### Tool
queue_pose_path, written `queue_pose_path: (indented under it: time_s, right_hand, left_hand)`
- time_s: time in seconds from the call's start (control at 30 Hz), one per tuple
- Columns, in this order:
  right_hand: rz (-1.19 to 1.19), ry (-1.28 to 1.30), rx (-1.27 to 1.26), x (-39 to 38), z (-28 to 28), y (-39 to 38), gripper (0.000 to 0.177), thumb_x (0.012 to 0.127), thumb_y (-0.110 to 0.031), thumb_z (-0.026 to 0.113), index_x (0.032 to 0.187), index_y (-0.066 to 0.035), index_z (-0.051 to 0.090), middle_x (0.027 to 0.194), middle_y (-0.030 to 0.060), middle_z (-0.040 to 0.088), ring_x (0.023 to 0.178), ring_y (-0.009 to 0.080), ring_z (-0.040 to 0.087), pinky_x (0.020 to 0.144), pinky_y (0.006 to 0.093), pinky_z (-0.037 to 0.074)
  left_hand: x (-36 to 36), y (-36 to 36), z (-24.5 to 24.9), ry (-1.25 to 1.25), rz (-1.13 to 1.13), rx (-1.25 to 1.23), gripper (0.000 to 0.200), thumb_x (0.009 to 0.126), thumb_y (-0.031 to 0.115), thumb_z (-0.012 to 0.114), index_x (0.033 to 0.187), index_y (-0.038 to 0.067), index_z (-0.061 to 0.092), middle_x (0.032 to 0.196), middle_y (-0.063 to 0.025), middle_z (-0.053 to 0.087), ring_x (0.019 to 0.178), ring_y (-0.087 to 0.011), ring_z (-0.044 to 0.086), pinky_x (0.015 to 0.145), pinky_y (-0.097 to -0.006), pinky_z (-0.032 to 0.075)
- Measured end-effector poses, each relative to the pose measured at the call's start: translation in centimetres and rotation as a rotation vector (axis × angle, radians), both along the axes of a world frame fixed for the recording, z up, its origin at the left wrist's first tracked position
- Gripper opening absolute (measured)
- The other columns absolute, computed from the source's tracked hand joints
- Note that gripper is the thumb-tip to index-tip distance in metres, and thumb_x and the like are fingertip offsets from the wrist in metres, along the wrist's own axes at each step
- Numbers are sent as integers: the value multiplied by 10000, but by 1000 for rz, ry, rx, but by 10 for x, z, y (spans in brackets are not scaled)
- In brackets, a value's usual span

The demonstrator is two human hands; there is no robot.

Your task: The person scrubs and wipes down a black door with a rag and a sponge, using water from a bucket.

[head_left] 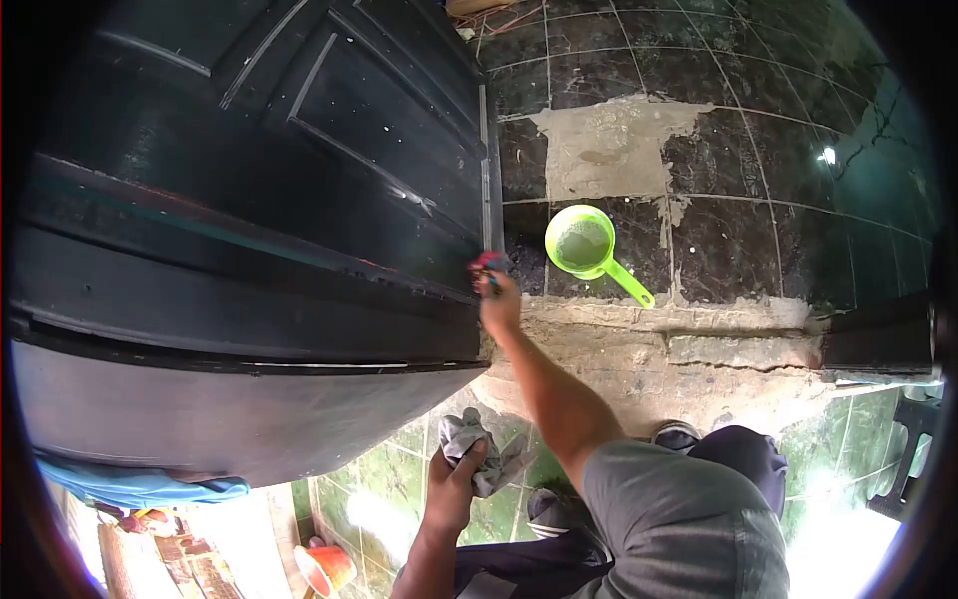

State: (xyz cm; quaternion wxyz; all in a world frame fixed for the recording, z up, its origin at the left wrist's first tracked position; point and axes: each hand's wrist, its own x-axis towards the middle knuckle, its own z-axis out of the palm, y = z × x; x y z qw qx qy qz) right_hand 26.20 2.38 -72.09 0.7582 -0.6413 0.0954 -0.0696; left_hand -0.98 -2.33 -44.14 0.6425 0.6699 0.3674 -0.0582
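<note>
My right hand (501, 305) reaches forward and grips a small red and dark thing (486, 264), blurred, perhaps a scrubbing brush. It is held against the lower edge of the black panelled door (379, 180). Closer to my body, my left hand (452, 489) is closed around a crumpled grey cloth (463, 437), away from the door. A lime-green dipper (609, 262) with a long handle rests on the dark tiles, to the right of my right hand. Whitish, foamy liquid shows inside the dipper.
Dark floor tiles (718, 150) have a bare cement patch (604, 150). A rough, broken cement threshold (619, 344) crosses in front of my feet. Blue fabric (150, 477) hangs at the door's lower left. An orange-red container (327, 569) lies near the bottom, and a dark chair-like object (906, 449) stands at right.
</note>
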Motion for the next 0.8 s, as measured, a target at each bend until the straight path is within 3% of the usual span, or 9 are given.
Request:
queue_pose_path:
  time_s: [0.03,0.1,0.2,0.3,0.43,0.57,0.63,0.73,0.8]
  right_hand:
    - [69,149,245,2,8,-17,205,1046,-182,647,1183,-51,725,913,48,739,820,144,680,793,318,534]
    - [-12,175,100,25,-9,12,230,996,-268,707,1119,-77,739,1101,168,727,1015,316,708,935,416,529]
    - [-38,-367,32,1,187,-33,249,977,-273,723,1093,-54,720,1203,191,686,1098,365,670,986,432,500]
    - [166,-566,289,-11,252,-36,249,973,-192,720,1172,-43,716,1283,197,659,1139,372,671,994,445,510]
    - [-11,-416,220,4,165,-19,300,987,-83,663,1284,-45,687,1376,194,620,1180,328,667,1017,394,516]
    - [129,259,171,30,22,-28,258,1025,-220,632,1190,-36,706,1057,196,744,956,360,734,827,442,553]
    - [128,345,-134,41,5,-18,276,1030,-268,620,1134,-26,702,956,207,741,911,407,722,796,480,536]
    - [4,128,-117,30,51,-14,262,1004,-286,654,1045,-29,688,906,250,712,867,474,688,744,555,513]
    - [43,-93,75,4,126,-32,264,1037,-279,630,1162,-52,682,990,243,728,953,443,710,808,463,537]
  left_hand:
    - [2,-2,-3,0,13,9,292,990,180,716,1205,-12,670,1057,-52,711,935,-136,641,851,-300,516]
    - [4,-4,-3,15,7,34,291,987,171,716,1206,-13,668,1042,-50,706,915,-132,632,833,-298,514]
    - [7,-6,-4,35,-27,26,290,1012,124,642,1247,-45,639,1044,-94,695,927,-180,671,836,-325,547]
    - [26,-18,-1,-68,65,-34,300,1011,112,630,1267,-46,621,1051,-102,687,927,-184,669,827,-328,548]
    - [30,-6,-19,65,16,54,310,1004,99,645,1278,-43,610,1066,-89,687,941,-171,663,842,-324,540]
    - [36,-16,-21,53,51,75,241,997,147,710,1160,-26,671,1003,-46,702,884,-109,631,782,-275,514]
    - [39,-16,-25,63,-8,122,258,991,157,717,1172,-19,663,1002,-48,702,887,-115,633,781,-282,518]
    - [51,-23,-31,48,-38,126,265,990,174,721,1172,-7,656,980,-42,694,841,-108,623,736,-275,514]
    - [64,-20,-37,38,-52,110,269,991,188,722,1170,1,651,961,-38,687,806,-104,614,697,-269,509]
